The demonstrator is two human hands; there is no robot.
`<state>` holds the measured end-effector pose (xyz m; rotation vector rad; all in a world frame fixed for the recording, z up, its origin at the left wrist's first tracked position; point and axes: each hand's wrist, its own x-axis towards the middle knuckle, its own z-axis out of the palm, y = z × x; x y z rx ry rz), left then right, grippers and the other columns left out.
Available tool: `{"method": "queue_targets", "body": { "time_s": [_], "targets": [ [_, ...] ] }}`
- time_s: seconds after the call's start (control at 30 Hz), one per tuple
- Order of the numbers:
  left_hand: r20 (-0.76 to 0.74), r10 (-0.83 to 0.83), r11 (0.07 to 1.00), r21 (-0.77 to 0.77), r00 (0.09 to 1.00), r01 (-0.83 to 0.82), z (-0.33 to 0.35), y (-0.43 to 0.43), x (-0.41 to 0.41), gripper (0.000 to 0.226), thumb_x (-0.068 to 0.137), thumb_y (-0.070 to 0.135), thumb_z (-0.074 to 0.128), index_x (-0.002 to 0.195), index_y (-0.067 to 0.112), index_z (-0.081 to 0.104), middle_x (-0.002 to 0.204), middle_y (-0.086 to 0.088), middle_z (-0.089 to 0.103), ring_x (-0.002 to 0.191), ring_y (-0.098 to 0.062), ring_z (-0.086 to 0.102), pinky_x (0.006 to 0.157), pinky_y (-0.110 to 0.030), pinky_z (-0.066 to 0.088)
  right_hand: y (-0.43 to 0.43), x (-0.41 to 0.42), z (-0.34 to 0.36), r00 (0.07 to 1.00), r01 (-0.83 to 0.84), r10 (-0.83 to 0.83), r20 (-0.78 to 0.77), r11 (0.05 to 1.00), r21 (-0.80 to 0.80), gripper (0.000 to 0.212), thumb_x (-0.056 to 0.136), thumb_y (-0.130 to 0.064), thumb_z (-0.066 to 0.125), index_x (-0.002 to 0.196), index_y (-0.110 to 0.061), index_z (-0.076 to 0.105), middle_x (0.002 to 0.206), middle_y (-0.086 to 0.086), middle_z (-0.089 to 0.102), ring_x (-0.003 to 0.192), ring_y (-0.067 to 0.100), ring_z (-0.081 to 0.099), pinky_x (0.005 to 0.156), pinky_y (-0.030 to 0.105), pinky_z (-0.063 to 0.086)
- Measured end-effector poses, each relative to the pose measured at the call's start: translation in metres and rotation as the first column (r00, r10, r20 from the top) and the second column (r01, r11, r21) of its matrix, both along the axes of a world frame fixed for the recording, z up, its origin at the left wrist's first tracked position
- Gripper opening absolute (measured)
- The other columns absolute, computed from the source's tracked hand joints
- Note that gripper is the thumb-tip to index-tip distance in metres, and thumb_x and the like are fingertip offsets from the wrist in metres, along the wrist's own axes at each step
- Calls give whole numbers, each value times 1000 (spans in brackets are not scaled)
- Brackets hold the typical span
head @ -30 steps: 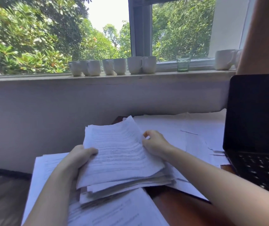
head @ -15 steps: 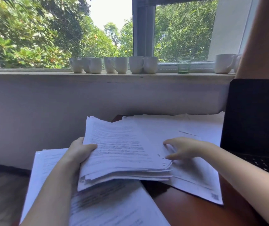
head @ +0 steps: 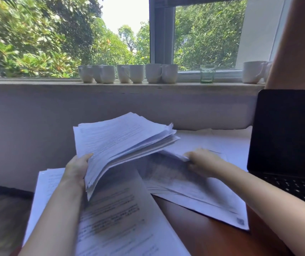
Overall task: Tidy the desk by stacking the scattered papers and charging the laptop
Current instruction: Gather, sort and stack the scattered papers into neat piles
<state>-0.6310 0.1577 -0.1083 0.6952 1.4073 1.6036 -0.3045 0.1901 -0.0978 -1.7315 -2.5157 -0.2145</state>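
Stack (head: pixel 122 137) has tilted up in left hand (head: pixel 76 168), right hand (head: pixel 203 161) on sheets (head: pixel 185 183) beneath

- You face a window (head: pixel 162 34), daylight and green trees (head: pixel 37 34) beyond.
- White mugs (head: pixel 136 73) and a green glass (head: pixel 207 73) line its sill (head: pixel 37 84).
- Below: pale wall (head: pixel 27 126), dark wood floor (head: pixel 0 209) at your left, reddish-brown tabletop (head: pixel 194 228).

The windowsill (head: pixel 37 84) carries nine white mugs (head: pixel 136 73), seven in a row left of one green glass (head: pixel 207 73) and two right of it, the last half hidden. Over the counter (head: pixel 194 228) are one laptop (head: pixel 286 137), one thick stack of papers (head: pixel 122 141), and overlapping loose sheets (head: pixel 114 209) too blurred to count. Two hands show, a left hand (head: pixel 76 169) and a right hand (head: pixel 202 160).
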Motion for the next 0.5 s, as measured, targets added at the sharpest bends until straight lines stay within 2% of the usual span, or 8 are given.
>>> {"method": "queue_targets", "body": {
  "time_s": [0.07,0.1,0.17,0.2,0.23,0.3,0.43,0.5],
  "targets": [
    [6,1,1000,-4,1000,-1,1,-2,4,37,93,12,52,126,-5,55,105,-20,69,70,-24,68,58,-29,54,8,5,0,978,108,-107,-177,994,-5,15,89,-22,47,76,-18,54,99,17,65,90,33,58,66,33,40],
    [22,8,1000,11,1000,-8,2,-3,6,38,95,11,50,128,-6,54,86,-14,72,57,-17,68,49,-22,52,11,8,0,954,162,-157,-254,987,-2,18,90,-22,46,77,-15,55,99,17,65,90,34,58,64,33,38],
    [37,29,999,18,999,-30,5,-6,10,38,98,9,44,131,-9,49,53,-2,65,37,-7,58,34,-13,41,16,12,0,884,250,-215,-416,968,31,21,91,-18,45,80,-6,58,96,21,63,90,36,58,62,31,32],
    [36,26,1000,11,999,-26,7,-7,13,38,99,10,43,133,-7,48,53,-3,62,36,-8,56,31,-13,38,17,14,2,832,284,-222,-509,958,46,22,91,-16,46,75,-4,56,91,23,62,88,37,58,62,31,30],
    [36,24,1000,3,999,-24,8,-8,13,37,99,12,44,131,-6,50,63,-6,61,41,-13,58,31,-13,38,17,15,5,773,307,-215,-597,950,55,26,91,-14,47,66,-7,50,82,23,58,84,36,58,62,31,29],
    [13,11,1000,-4,1000,-11,7,-8,13,28,97,12,47,121,0,55,77,-8,58,54,-19,60,35,-16,43,14,14,14,679,309,-150,-719,947,93,36,91,-13,48,56,-13,38,64,12,48,71,29,50,59,34,28],
    [-86,-46,999,-2,995,46,5,-6,17,25,94,4,52,118,-1,58,93,-12,63,68,-20,57,53,-27,50,6,4,36,669,174,29,-742,965,195,42,92,-14,48,56,-16,26,53,-3,29,61,20,25,52,35,22],
    [-182,-63,998,-29,981,59,6,-9,20,19,93,2,52,112,3,59,86,-8,62,67,-19,55,51,-26,47,0,-5,47,691,92,115,-714,965,245,44,93,-14,48,57,-18,23,54,-4,26,61,19,22,52,35,19]
  ]
}}
